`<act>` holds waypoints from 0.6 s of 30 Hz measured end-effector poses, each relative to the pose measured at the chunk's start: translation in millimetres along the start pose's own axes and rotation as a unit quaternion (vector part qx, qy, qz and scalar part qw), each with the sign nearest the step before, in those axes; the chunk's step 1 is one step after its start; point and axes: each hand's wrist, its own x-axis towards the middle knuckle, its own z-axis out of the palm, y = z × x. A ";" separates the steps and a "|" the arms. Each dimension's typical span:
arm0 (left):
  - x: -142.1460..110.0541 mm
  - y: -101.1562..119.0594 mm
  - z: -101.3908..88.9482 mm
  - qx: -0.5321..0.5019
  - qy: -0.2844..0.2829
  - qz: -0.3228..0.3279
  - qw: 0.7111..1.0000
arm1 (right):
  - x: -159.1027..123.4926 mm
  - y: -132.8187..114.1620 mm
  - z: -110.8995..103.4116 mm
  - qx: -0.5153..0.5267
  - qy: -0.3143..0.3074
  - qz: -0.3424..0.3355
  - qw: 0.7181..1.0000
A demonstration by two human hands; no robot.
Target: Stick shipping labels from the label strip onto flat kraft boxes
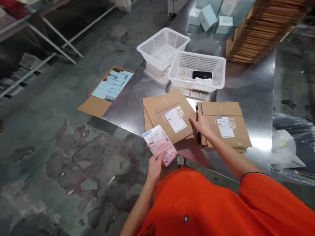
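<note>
My left hand (155, 166) pinches printed shipping labels (158, 139) by their lower edge, thumb on top, in front of the table's near edge. Beside it on the table lies a left pile of flattened cardboard boxes (157, 109), the top one bearing a white label (175, 120). My right hand (202, 125) is closed at the right edge of that top box, its thumb on the cardboard and some fingers hidden in the gap. Just right of this hand is a second pile of flattened cardboard boxes (236, 131), also with a label (225, 127) on top.
White plastic baskets (163, 49) stand behind the piles on the metal table (248, 82); a front basket (197, 70) holds a dark object (201, 74). Tall stacked cardboard (265, 29) rises at back right. An open carton (94, 106) of pale blue boxes (114, 84) sits left of the table.
</note>
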 end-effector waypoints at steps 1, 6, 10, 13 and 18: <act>-4.5 -2.9 11.4 -0.007 -0.035 -0.011 0.999 | 2.8 21.2 -15.6 0.033 -0.004 0.040 0.999; -10.7 -11.7 46.6 -0.026 -0.109 -0.044 0.993 | -22.0 143.7 -93.9 0.053 0.066 0.145 0.986; -11.4 -12.8 50.4 0.008 -0.114 -0.039 0.993 | -50.1 181.6 -125.8 -0.094 0.067 0.219 0.969; -16.3 -14.8 54.1 0.057 -0.147 -0.031 0.987 | -54.5 129.5 -115.2 -0.098 0.066 0.080 0.990; -28.1 -7.5 53.5 0.114 -0.201 -0.015 0.973 | -50.7 -9.9 -64.9 0.222 -0.210 -0.197 0.932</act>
